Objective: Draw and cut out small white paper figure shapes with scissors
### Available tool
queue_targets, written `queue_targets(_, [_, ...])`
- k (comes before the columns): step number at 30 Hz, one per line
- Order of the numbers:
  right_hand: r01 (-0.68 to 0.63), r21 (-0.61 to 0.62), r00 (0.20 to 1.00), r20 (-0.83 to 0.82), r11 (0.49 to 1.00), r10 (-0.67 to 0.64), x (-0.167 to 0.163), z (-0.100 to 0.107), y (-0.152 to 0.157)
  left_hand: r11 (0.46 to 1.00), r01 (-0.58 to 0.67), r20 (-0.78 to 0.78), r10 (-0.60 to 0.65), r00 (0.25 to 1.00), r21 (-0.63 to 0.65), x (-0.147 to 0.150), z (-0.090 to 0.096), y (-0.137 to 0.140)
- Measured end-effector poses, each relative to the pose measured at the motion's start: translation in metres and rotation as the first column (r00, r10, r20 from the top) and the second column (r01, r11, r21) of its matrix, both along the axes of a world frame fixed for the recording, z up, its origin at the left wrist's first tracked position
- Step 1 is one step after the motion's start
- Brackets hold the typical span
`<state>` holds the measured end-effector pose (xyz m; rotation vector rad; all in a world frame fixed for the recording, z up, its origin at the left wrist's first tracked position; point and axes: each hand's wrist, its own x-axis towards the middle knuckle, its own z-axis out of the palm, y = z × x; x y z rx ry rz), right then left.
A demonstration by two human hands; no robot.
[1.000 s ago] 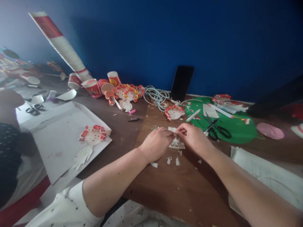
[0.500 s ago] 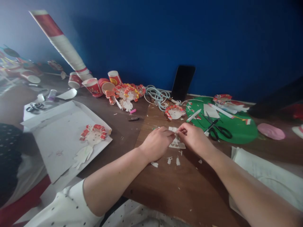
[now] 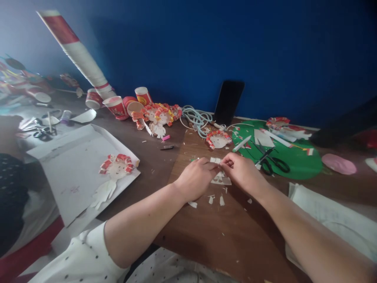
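Observation:
My left hand [image 3: 198, 176] and my right hand [image 3: 240, 169] meet over the brown table, fingertips pinched close together on a small white paper cutout [image 3: 220, 181]. Both hands are closed, and the fingers cover the cutout's middle. Its lower part lies on the tabletop, and a bit of white paper [image 3: 215, 160] shows just beyond the fingers. Torn paper scraps [image 3: 222, 201] are scattered on the near side of my hands. Farther back lies a paper face [image 3: 219, 141] with a red-and-white rolled paper fringe.
Black-handled scissors [image 3: 275, 163] and a white marker [image 3: 242, 144] lie on a green sheet [image 3: 306, 161]. A phone [image 3: 229, 102] leans on the blue wall by coiled cable [image 3: 196, 118]. Left are paper cups [image 3: 115, 108], a white tray [image 3: 73, 169] with a paper doll [image 3: 113, 173], and a person's dotted clothing [image 3: 11, 196].
My fingertips have shifted slightly over the paper cutout and sit closer together. At far left, the other person's arm has drawn back, uncovering more tools.

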<state>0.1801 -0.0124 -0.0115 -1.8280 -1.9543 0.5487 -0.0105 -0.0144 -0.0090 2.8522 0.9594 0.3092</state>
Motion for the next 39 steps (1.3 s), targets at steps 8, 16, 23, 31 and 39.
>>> queue_targets(8, [-0.008,0.010,1.000,-0.009,1.000,0.008,0.000,0.001,-0.001,1.000,0.002,-0.024,-0.002,1.000,0.003,-0.001,0.000,0.000])
queue_targets(16, [-0.026,-0.016,1.000,0.001,1.000,0.026,-0.001,0.002,-0.001,0.999,-0.001,-0.044,0.002,0.999,0.037,0.004,0.005,-0.001])
queue_targets(23, [0.117,0.050,0.990,0.067,0.992,-0.120,0.034,0.048,0.004,1.000,-0.030,-0.013,0.030,0.999,0.002,0.008,0.003,-0.001])
queue_targets(31, [0.297,-0.168,0.860,0.474,0.940,-0.187,0.110,0.064,0.020,0.999,-0.031,-0.032,0.031,0.999,-0.017,0.011,0.008,-0.003])
queue_targets(39, [0.099,-0.080,0.813,0.582,0.992,-0.034,0.102,0.035,0.021,1.000,-0.031,-0.050,0.031,0.998,-0.002,0.010,0.010,-0.004])
